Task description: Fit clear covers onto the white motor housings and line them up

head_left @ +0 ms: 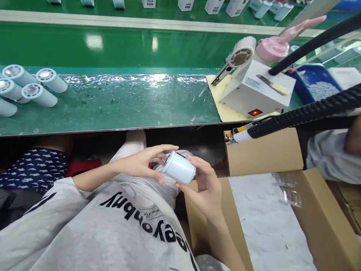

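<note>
A short light blue cylinder (179, 168) with a raised rim at its left end is held tilted above my lap, in front of the bench. My right hand (207, 188) grips its right end between thumb and fingers. At the rimmed end, the fingers and thumb of my left hand (145, 162) curve around the cylinder; part of these fingers is hidden behind it. Similar light blue cylinders (42, 95) with round vented ends lie grouped on the bench's left side.
The green bench (135, 101) runs across, with a conveyor (121, 47) behind. At right stand a white box with a lit red switch (255, 112), a tape dispenser (241, 56) and a pink pump bottle (272, 49). A black hose (304, 113) hangs over an open carton (324, 210). People sit on both sides.
</note>
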The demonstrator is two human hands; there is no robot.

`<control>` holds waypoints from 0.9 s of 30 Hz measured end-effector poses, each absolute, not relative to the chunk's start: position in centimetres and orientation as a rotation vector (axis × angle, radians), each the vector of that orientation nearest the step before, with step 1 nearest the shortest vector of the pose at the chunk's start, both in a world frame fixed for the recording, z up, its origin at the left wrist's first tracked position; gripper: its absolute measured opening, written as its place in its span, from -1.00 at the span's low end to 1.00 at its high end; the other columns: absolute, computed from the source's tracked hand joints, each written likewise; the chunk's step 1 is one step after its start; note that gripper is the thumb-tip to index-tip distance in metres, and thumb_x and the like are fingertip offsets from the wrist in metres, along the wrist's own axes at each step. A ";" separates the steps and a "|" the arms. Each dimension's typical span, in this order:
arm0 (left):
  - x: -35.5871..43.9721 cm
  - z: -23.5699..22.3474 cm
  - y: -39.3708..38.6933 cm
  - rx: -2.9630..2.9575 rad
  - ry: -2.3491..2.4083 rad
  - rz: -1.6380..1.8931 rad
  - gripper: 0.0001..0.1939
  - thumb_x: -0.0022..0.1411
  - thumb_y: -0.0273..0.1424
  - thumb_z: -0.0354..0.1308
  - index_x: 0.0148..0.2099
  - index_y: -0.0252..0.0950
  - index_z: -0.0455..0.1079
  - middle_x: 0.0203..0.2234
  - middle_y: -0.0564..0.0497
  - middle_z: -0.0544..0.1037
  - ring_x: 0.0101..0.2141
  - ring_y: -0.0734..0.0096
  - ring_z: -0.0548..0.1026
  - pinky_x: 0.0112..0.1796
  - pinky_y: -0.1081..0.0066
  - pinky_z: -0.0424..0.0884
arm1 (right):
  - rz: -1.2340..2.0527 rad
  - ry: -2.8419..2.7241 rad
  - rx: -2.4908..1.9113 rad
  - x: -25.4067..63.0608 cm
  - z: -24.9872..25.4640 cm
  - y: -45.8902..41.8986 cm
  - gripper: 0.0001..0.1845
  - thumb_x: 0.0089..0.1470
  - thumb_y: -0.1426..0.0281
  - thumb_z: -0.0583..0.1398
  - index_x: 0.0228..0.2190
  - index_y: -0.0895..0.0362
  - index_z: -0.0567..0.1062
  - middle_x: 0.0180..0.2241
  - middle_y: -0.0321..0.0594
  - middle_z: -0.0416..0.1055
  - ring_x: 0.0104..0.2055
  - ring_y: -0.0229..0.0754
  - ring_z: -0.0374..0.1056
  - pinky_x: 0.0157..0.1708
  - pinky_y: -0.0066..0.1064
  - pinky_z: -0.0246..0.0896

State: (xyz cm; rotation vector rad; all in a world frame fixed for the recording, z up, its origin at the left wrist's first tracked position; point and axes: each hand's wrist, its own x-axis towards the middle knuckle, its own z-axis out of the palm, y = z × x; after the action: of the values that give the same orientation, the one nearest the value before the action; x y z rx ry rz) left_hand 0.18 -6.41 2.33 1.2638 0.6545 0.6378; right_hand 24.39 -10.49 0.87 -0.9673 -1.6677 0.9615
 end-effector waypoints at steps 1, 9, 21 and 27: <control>0.2 2.5 -6.7 1.250 0.675 0.618 -0.18 0.12 -0.24 0.46 0.37 -0.10 0.25 0.24 -0.18 0.40 0.11 0.15 0.50 0.10 0.17 0.45 | 0.922 -1.714 -0.942 24.4 0.9 -10.4 -0.34 0.04 0.55 0.40 0.13 -0.11 0.43 0.13 -0.12 0.44 0.18 0.03 0.41 0.04 -0.08 0.51; 0.6 3.4 -9.3 1.458 0.740 0.850 -0.34 0.18 -0.37 0.40 0.30 -0.16 0.30 0.24 -0.19 0.39 0.18 0.15 0.44 0.12 0.23 0.46 | 1.276 -1.644 -0.898 24.1 1.4 -10.2 -0.25 0.10 0.07 0.40 0.26 -0.16 0.31 0.29 -0.05 0.25 0.22 0.09 0.37 0.03 -0.10 0.53; -4.6 3.6 -12.6 1.583 0.728 0.931 -0.21 0.10 -0.39 0.46 0.33 -0.08 0.27 0.23 -0.16 0.34 0.21 0.11 0.43 0.19 0.12 0.44 | 1.190 -1.691 -0.686 19.8 1.8 -12.2 -0.43 0.04 0.32 0.47 0.09 -0.09 0.52 0.08 -0.11 0.50 0.16 0.02 0.45 0.06 -0.16 0.52; -5.9 4.0 -12.5 1.614 0.609 0.819 -0.21 0.13 -0.28 0.45 0.35 -0.11 0.24 0.26 -0.19 0.38 0.22 0.09 0.44 0.15 0.17 0.46 | 0.998 -1.823 -0.713 19.0 2.6 -13.5 -0.44 0.06 0.38 0.45 0.09 -0.09 0.49 0.12 -0.05 0.47 0.19 0.07 0.42 0.12 0.01 0.47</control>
State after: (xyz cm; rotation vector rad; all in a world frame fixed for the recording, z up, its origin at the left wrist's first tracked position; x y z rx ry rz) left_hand -5.91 -12.54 4.04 1.6139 0.6091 0.8188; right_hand 19.03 -13.51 2.60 -0.7126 -1.8233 0.9979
